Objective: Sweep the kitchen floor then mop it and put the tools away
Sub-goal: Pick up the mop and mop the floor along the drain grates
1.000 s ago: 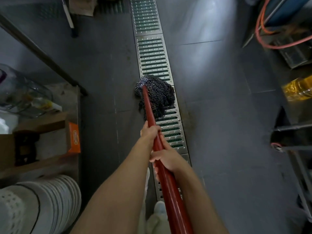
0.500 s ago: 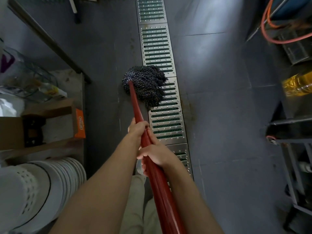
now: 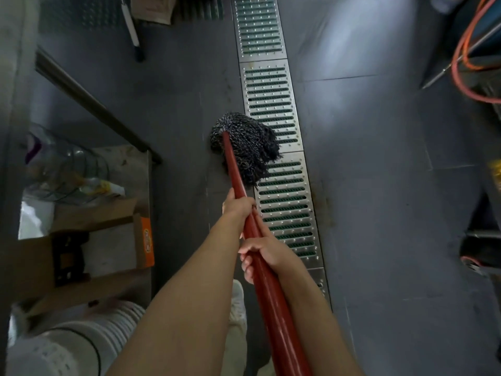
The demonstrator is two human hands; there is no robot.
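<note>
A mop with a dark stringy head (image 3: 246,146) lies on the grey tiled floor (image 3: 379,185), half over the steel drain grate (image 3: 273,104). Its red handle (image 3: 273,308) runs down toward me. My left hand (image 3: 238,207) grips the handle higher up, close to the mop head. Just below it, my right hand (image 3: 260,253) grips the same handle, fingers curled round it.
A low shelf on the left carries a cardboard box (image 3: 108,234), plastic bags (image 3: 62,169) and stacked white plates (image 3: 81,335). A white-handled tool (image 3: 131,28) leans at the top. An orange hose (image 3: 471,50) and equipment crowd the right side. My white shoe (image 3: 238,308) shows below.
The mop head slid left off the grate half a second ago and has now come back right, partly over the grate. Both hands kept their grip on the handle.
</note>
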